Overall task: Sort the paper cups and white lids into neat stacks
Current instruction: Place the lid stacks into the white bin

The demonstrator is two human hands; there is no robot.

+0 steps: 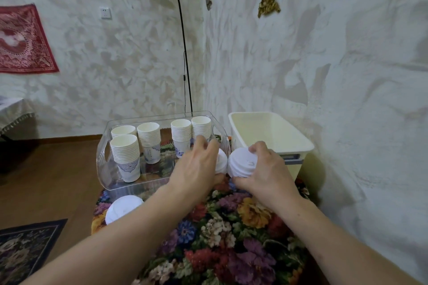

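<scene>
Floral-clothed table, clear tray of cup stacks, cream bin, white lid stacks

Five upright paper cup stacks in clear tray, white lid stacks alongside

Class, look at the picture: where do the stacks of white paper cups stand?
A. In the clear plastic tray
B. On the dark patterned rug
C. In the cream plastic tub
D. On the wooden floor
A: the stacks of white paper cups stand upright inside the clear plastic tray, left of the cream plastic tub.
</scene>
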